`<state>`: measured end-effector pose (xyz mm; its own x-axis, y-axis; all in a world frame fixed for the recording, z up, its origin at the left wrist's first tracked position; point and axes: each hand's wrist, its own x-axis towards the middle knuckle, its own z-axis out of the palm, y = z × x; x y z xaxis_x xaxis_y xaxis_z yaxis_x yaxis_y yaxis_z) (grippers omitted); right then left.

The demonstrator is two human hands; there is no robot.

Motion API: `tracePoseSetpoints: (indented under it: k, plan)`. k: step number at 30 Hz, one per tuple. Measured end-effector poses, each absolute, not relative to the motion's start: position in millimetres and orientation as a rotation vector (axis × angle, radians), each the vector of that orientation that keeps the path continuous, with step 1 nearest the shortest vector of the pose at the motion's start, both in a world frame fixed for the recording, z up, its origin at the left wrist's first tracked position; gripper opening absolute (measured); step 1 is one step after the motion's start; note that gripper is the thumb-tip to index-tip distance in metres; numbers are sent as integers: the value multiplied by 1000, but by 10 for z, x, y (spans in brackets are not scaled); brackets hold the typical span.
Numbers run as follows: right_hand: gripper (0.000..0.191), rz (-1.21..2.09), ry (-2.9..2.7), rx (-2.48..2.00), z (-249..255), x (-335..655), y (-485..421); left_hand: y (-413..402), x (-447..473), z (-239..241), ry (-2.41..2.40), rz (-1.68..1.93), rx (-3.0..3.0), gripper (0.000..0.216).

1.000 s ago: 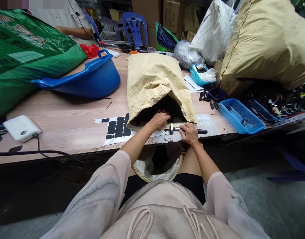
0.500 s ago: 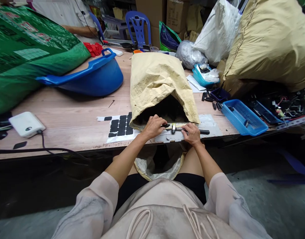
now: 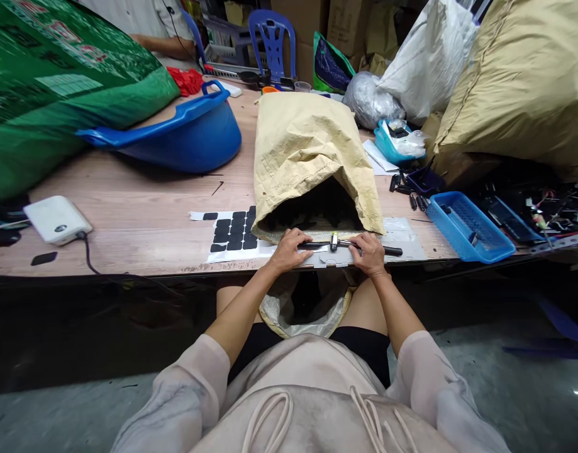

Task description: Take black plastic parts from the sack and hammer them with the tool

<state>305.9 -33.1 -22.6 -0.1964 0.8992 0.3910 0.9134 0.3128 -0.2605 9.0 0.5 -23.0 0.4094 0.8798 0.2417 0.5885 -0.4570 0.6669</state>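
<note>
A tan woven sack (image 3: pixel 312 151) lies on the wooden table (image 3: pixel 142 214), its dark mouth open toward me. In front of the mouth, my left hand (image 3: pixel 290 249) is closed on a thin dark rod-like piece (image 3: pixel 317 244). My right hand (image 3: pixel 370 252) grips a small hammer (image 3: pixel 350 245) with a black handle, its metal head resting at the piece's end. Both hands rest on a white sheet (image 3: pixel 392 236) at the table's front edge. A sheet of black square pads (image 3: pixel 234 231) lies just left of my left hand.
A blue tub (image 3: pixel 185 135) and a green sack (image 3: pixel 57 94) lie at the left, a white box with cable (image 3: pixel 57 220) near the front left. Blue trays (image 3: pixel 468 225) and dark parts crowd the right under big sacks (image 3: pixel 519 82). Another person's arm (image 3: pixel 163 44) shows far back. An open bag (image 3: pixel 302 308) sits between my knees.
My left hand came out of the sack's mouth with a dark piece and brought it to the hammer head at the table edge. My right hand stayed on the hammer.
</note>
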Motion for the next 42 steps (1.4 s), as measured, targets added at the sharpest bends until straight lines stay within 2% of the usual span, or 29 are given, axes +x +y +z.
tracePoseSetpoints:
  k: [4,9,17,27,42]
  plan:
    - [21,-31,-2111,-1595,-226,3067,-327,4,91,-236,1279,831,2151,21]
    - [21,-39,-2103,-1581,-226,3063,-331,6,94,-243,1285,813,2141,24]
    - [22,-4,-2112,-1599,-207,3085,-314,20,107,-261,1290,845,2102,16]
    - [34,189,-1935,-1554,-17,2795,-484,57,138,-285,1276,784,2102,18]
    - [31,347,-1731,-1620,-58,2736,-604,52,109,-300,1209,809,2156,21]
